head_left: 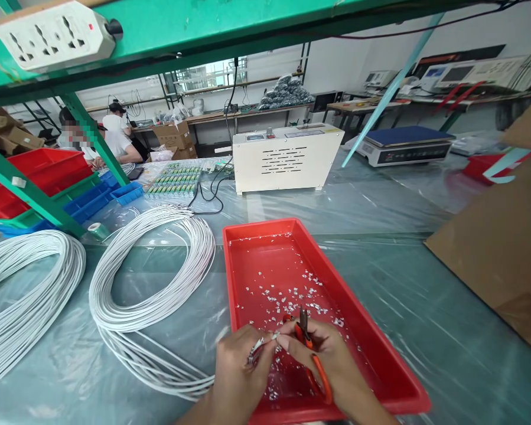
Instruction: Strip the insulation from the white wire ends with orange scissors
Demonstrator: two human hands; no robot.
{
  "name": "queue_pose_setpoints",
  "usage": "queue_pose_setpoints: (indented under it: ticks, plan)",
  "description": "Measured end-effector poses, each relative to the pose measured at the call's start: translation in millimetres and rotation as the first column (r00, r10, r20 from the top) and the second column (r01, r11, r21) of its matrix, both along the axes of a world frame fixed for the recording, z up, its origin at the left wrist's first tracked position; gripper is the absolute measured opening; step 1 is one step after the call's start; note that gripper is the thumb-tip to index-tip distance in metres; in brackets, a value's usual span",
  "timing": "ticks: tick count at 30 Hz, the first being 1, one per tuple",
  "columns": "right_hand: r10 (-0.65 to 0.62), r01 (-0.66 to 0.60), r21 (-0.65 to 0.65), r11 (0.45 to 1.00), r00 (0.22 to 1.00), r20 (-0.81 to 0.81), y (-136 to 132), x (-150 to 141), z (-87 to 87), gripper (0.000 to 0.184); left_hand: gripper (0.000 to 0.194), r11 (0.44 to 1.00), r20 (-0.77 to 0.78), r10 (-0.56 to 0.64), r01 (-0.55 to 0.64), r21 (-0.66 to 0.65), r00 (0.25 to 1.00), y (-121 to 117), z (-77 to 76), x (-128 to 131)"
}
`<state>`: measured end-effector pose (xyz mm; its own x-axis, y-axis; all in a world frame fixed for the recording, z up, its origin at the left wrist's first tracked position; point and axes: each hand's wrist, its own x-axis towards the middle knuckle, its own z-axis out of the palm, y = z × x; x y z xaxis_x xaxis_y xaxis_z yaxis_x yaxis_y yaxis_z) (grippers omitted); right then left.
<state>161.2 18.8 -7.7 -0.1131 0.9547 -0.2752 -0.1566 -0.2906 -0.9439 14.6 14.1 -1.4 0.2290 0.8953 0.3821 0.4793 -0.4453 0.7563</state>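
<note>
Over the near part of a red tray (265, 251), two bare hands are working close together, their fingertips meeting. The left hand (241, 363) is pinching the white cable ends (256, 349) between thumb and curled fingers. The right hand (331, 354) is pressing its thumb and forefinger together at the tip of these ends, while its other fingers are curling around orange-handled pliers (321, 378). The pliers' dark nose is pointing up and toward the far side; whether its jaws are touching is too small to tell.

Small pale scraps (287, 304) are lying scattered across the tray floor. Left of the tray, a coil of white cable (103, 295) is resting on the plastic-covered table (407, 260), its loose strands running right to the left wrist. A second white coil (52, 295) is lying at the far left edge of the view.

Beyond the tray, a cream metal box (287, 159) is standing upright, with green circuit boards (174, 180) to its left and a blue-topped scale (407, 144) to its right. Red and blue bins (48, 177) are sitting at the far left. Behind them, people in white shirts (117, 141) are sitting near cardboard boxes (174, 139).
</note>
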Motion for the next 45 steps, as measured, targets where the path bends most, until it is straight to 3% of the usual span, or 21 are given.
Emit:
queue_pose_setpoints:
  ticks: [7, 12, 16, 22, 26, 29, 31, 35, 41, 45]
  plan:
    - [-0.02, 0.02, -0.024, 1.0, 1.0, -0.016, 1.1, -2.0, -1.5, 0.014, 0.009, 1.0, -0.032, -0.021, 0.021, 0.014, 0.999, -2.5, -4.9, 1.7]
    - [-0.018, 0.016, -0.043, 0.999, 0.998, -0.052, 1.9, -3.4, -1.0, 0.018, 0.011, 0.98, 0.061, -0.043, 0.054, -0.193, 0.997, -1.0, 2.3, 2.0]
    - [-0.015, 0.01, -0.061, 0.998, 0.996, -0.086, 1.6, -2.6, -3.8, 0.016, 0.014, 0.919, 0.124, -0.005, 0.054, -0.391, 0.992, 2.3, 6.4, 0.4]
    - [-0.043, 0.035, -0.092, 0.995, 0.995, -0.088, 1.1, 1.3, -4.8, 0.024, 0.016, 0.87, 0.136, 0.086, -0.008, -0.492, 0.987, 4.7, 6.0, -1.0]
    - [0.012, -0.013, -0.068, 0.998, 1.0, -0.02, 3.0, 4.8, -0.9, 0.022, 0.022, 0.85, 0.162, 0.105, -0.004, -0.527, 0.981, 4.4, 10.0, -2.8]
    - [0.119, -0.124, 0.023, 0.992, 0.981, 0.151, 3.3, 9.8, -1.3, 0.019, 0.028, 0.841, 0.225, 0.056, 0.075, -0.535, 0.973, 5.2, 15.3, -4.9]
    - [0.142, -0.191, 0.103, 0.976, 0.922, 0.36, 2.7, 14.3, -3.7, 0.021, 0.031, 0.832, 0.272, 0.043, 0.116, -0.543, 0.961, 6.3, 18.0, -6.6]
    - [0.047, -0.265, 0.163, 0.95, 0.639, 0.767, 1.6, 21.2, -8.2, 0.038, 0.03, 0.802, 0.363, 0.057, 0.173, -0.572, 0.93, 8.3, 18.8, -10.6]
    - [0.096, -0.361, 0.08, 0.929, 0.446, 0.89, -0.2, 16.8, -3.2, 0.043, 0.031, 0.766, 0.406, 0.033, 0.238, -0.598, 0.913, 7.6, 19.2, -11.2]
    - [0.116, -0.382, 0.055, 0.922, 0.41, 0.905, -1.6, 12.7, 1.3, 0.043, 0.032, 0.759, 0.405, 0.026, 0.246, -0.602, 0.914, 6.6, 19.3, -10.3]
